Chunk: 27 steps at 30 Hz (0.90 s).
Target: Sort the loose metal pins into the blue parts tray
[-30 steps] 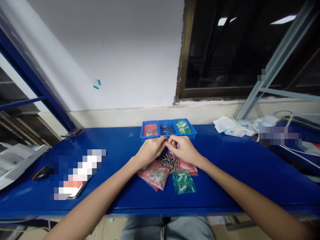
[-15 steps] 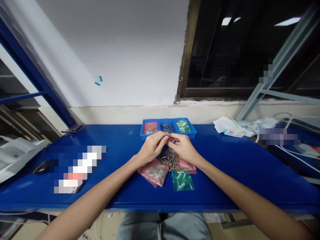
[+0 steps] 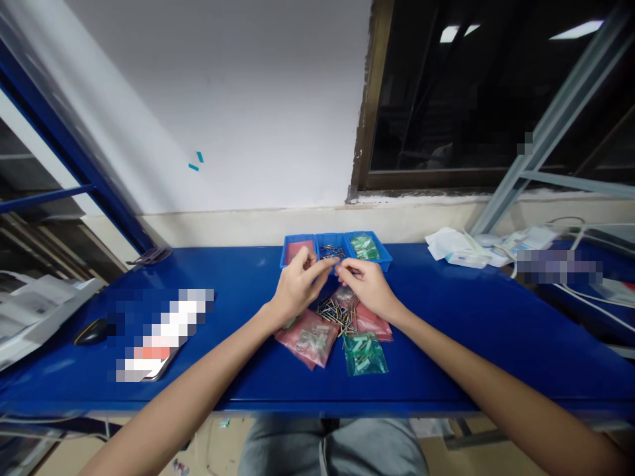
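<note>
My left hand and my right hand meet fingertip to fingertip above the table, just in front of three joined blue bins. Both are closed in a pinch; anything between the fingers is too small to make out. Under them lies a loose pile of screw-like metal pins, dark and brass-coloured. Pink plastic bags with pale parts lie left of the pile, and another pink bag lies to its right. A green plastic bag with white pieces is nearest me.
The bins hold a pink bag, more metal pins and green bags. On the blue table, a black mouse and a blurred-out flat object lie left. White packets and cables lie right.
My hands have drawn slightly apart, and the left fingers now rise and point toward the right hand. More of the metal pin pile shows beneath. The view has shifted a little.
</note>
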Motion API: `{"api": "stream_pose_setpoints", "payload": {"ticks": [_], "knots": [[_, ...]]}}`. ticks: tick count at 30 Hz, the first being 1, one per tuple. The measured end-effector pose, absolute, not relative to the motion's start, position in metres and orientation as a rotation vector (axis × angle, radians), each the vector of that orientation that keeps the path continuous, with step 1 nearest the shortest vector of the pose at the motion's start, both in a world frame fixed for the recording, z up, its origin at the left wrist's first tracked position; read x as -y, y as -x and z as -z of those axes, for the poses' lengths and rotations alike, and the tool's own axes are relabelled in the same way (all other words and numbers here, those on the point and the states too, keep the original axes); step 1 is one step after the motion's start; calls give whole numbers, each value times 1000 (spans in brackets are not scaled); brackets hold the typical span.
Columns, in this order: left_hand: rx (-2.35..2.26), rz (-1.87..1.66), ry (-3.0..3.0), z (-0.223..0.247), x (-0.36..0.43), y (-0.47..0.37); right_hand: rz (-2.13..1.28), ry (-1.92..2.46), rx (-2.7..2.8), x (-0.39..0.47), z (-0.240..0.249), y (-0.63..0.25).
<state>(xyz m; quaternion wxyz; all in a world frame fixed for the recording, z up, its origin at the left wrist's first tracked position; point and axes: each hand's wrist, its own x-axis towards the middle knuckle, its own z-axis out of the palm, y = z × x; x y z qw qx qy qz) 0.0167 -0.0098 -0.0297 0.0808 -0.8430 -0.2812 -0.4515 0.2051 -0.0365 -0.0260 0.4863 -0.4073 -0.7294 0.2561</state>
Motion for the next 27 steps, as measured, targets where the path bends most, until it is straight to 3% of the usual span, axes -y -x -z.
{"api": "stream_pose_setpoints", "payload": {"ticks": [5, 10, 16, 27], "knots": [[934, 1186, 2518, 29, 10, -17, -419, 1044, 1831, 39, 22, -206], [841, 1181, 2536, 28, 8, -15, -592, 1048, 1815, 38, 24, -205], [945, 1385, 2590, 26, 6, -16, -647, 1022, 1690, 36, 26, -203], [1056, 1715, 2981, 23, 12, -22, -341, 1042, 1916, 36, 35, -200]]}}
